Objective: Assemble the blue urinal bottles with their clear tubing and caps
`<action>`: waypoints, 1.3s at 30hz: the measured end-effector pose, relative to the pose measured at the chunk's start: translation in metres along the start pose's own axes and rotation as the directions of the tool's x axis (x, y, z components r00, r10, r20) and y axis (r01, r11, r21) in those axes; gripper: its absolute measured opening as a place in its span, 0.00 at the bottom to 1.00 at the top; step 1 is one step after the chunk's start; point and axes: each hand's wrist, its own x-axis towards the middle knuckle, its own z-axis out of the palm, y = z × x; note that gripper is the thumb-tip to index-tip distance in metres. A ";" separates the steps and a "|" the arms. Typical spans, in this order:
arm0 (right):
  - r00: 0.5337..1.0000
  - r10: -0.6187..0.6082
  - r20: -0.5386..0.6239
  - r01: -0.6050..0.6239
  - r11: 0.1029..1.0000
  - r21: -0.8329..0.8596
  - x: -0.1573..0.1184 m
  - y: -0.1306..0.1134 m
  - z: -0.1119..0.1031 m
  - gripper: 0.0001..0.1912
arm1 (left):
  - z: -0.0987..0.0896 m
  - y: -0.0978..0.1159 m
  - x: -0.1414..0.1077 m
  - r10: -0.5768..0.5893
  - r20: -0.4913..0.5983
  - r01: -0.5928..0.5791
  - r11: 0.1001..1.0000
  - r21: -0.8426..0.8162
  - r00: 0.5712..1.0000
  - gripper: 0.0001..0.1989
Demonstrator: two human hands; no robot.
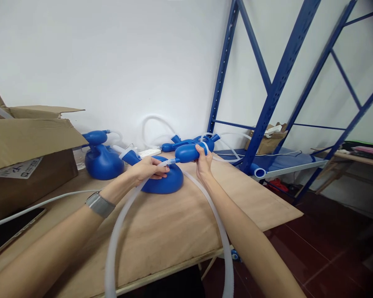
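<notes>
My right hand (pixel 203 161) is wrapped round a blue bulb-shaped plastic piece (pixel 186 153) with a white rim, its narrow nozzle pointing left. Pinched in my left hand (pixel 151 169) is the end of a translucent hose (pixel 118 231), which meets that nozzle. From there the hose hangs in a big loop over the table's front edge and rises again beside my right forearm. Behind and below my hands stands a round blue plastic bottle (pixel 170 182) with a flared spout (pixel 131 157). Whether the hose is pushed fully onto the nozzle, I cannot tell.
Left on the wooden table (pixel 180 236) stand an open cardboard box (pixel 34 174) and another blue bottle (pixel 104 163). A black flat object (pixel 15 227) lies in front. More blue pieces and hoses lie by the wall, near a white power strip (pixel 151 153). Blue shelving (pixel 267 107) rises right.
</notes>
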 end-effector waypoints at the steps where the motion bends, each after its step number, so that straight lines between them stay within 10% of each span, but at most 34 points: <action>1: 1.000 0.004 -0.011 -0.004 1.000 0.005 0.001 0.000 -0.001 0.19 | 0.000 0.000 0.000 0.004 0.003 -0.004 1.000 0.011 1.000 0.18; 9: 0.999 0.028 -0.030 -0.027 0.998 0.048 0.003 -0.001 -0.001 0.22 | 0.002 0.001 -0.004 0.072 0.000 -0.071 0.992 0.104 0.997 0.19; 20: 0.998 0.047 -0.044 -0.045 0.997 0.059 0.002 -0.004 -0.001 0.23 | -0.003 0.005 -0.008 0.282 0.272 -0.346 0.910 0.227 0.920 0.20; 39: 0.993 -0.121 0.014 0.120 0.993 0.009 -0.006 0.000 0.001 0.19 | -0.011 0.016 -0.017 0.279 0.184 -0.313 0.930 0.191 0.942 0.15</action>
